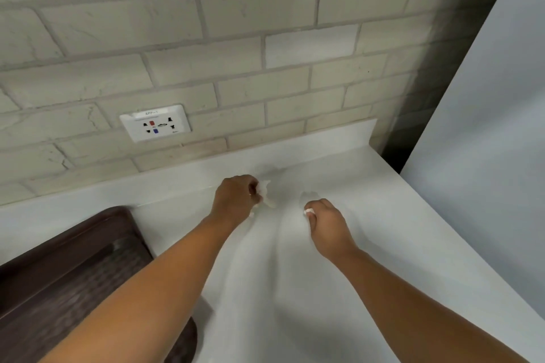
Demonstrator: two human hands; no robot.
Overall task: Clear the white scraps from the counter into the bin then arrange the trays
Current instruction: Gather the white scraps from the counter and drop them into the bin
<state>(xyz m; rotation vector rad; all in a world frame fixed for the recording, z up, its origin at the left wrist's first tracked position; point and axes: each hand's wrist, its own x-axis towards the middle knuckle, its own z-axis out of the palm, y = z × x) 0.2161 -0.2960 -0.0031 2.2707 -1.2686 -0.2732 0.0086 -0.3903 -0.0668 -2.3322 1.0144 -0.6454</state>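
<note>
The white scraps (265, 189) sit bunched against the left hand (236, 197), near the back edge of the counter (398, 244) and roughly midway along it. The fingers (250, 186) of that hand are curled tight round the bunch, so that ragged white ends stick out to the right of the knuckles and a little shows beneath the hand, touching the counter. The left forearm reaches in from the front edge, angled up and to the right, with the back of the hand facing up and the wrist bent slightly down.

The right hand (326, 222) lies just beside it to the right, a little nearer the front edge and apart from the left. Its fingertips are drawn together in a narrow pinch on a small scrap (308, 211), which shows as a white fleck at the tips, at or just above the counter; blur hides which. Just beyond those fingertips, toward the back edge, is a faint pale patch (309, 196) on the counter; whether it is another scrap I cannot tell. The right forearm comes in from the front right corner, pointing up and to the left, knuckles up.

A dark brown tray (73, 259) lies at the counter's front left, partly under the left forearm. A wall socket (155, 123) is set in the tiled wall (265, 38) above the back edge.
</note>
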